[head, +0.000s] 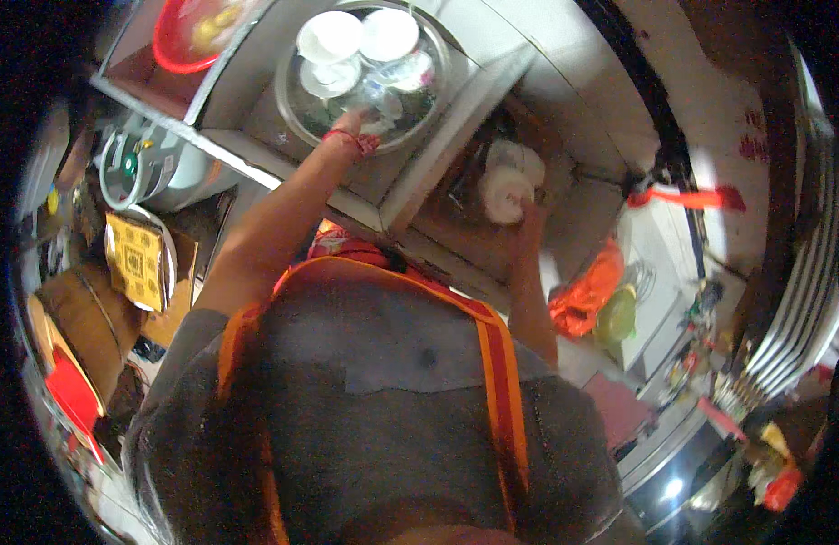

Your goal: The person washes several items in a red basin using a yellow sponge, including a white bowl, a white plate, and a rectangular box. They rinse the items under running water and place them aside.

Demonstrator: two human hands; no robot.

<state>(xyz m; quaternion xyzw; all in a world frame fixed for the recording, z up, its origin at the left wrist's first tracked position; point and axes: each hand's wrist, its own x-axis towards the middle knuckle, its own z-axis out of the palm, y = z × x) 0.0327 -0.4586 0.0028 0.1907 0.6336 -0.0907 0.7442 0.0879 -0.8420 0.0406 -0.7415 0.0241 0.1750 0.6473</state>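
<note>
My left hand (357,129), with a red string at the wrist, reaches over the near rim of a round metal basin (288,112). Its fingers are blurred, so whether they grip anything is unclear. Inside the basin are white bowls (329,37) and a shiny, blurred item (406,71), perhaps plastic or wet dishware. Down in the right sink compartment (453,255), my right hand (526,206) holds a white bowl (507,194) by its near right side. Another white dish (515,160) lies just behind that bowl.
A divider wall (453,143) parts the two sink compartments. At far left is a red basin (167,58) with yellowish contents. A gas cylinder (181,170) stands below left. On the right are an orange plastic bag (590,293), a green bowl (617,313) and a black hose or pipe (654,102).
</note>
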